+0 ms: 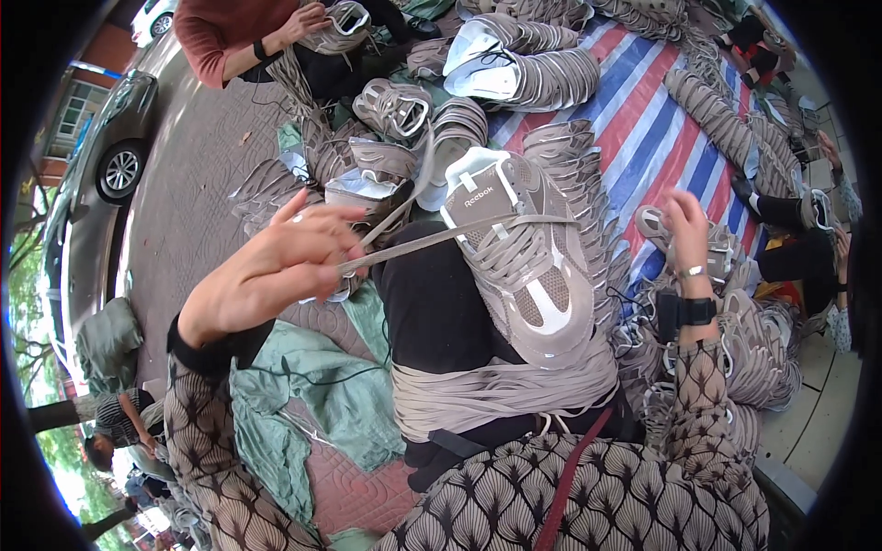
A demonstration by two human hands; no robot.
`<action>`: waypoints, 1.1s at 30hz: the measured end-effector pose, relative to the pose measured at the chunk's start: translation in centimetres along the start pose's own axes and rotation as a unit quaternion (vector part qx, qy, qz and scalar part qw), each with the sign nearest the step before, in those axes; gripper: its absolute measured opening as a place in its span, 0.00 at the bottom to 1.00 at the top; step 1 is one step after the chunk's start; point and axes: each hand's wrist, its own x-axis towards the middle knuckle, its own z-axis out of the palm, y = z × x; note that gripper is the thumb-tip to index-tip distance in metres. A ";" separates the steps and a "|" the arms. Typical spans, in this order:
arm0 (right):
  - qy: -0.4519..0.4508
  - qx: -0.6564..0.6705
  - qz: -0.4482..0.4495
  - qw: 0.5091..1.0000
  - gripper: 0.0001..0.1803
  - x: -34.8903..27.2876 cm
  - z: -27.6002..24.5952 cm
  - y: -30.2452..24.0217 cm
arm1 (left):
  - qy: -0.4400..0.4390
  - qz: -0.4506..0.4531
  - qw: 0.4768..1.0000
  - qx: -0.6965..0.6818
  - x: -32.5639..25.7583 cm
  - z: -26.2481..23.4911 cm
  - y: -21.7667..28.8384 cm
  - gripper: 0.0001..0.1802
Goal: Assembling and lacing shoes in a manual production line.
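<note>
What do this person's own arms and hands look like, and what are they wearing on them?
The left hand and right hand are gloveless. Both sleeves are beige with a black, fan-like pattern. A black band or cuff rings the left wrist. The right wrist wears a shiny bracelet and a black, watch-like wristband.

My left forearm [197, 441] rises from below, and at its wrist the left hand [276, 266] turns inward, fingers pointing right, one lifted away while the thumb presses toward the others in a pinch. My right forearm [703, 395] stands nearly upright, well apart; its wrist [692, 255] is raised, and the right hand [683, 216] curls its fingers loosely.
</note>
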 end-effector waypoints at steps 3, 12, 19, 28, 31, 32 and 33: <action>-0.211 0.008 -0.157 0.965 0.10 -1.5 7.8 -9.7 | 0.043 -0.083 0.992 -0.078 -3.2 0.5 0.2 0.15; -0.760 0.052 -0.082 0.643 0.19 -6.8 23.5 -20.8 | 0.079 -0.085 0.966 -0.232 -5.2 3.8 -0.9 0.13; -0.624 0.214 -0.094 0.746 0.21 -2.6 16.3 -25.4 | 0.127 0.000 0.927 -0.353 -4.1 6.1 -3.9 0.14; -0.416 0.417 -0.038 0.807 0.25 2.5 4.6 -10.6 | 0.065 0.022 0.959 -0.275 5.3 7.2 -4.8 0.13; -0.312 0.415 0.034 0.854 0.21 2.3 3.4 -6.9 | 0.098 0.056 0.933 -0.341 9.3 9.0 -3.9 0.13; -0.254 0.171 -0.016 0.952 0.17 2.2 3.7 -6.5 | 0.117 0.060 0.936 -0.326 10.3 9.4 -2.9 0.13; -0.175 -0.086 -0.064 0.979 0.13 1.9 3.8 -6.1 | 0.136 0.064 0.938 -0.311 11.4 9.8 -2.0 0.12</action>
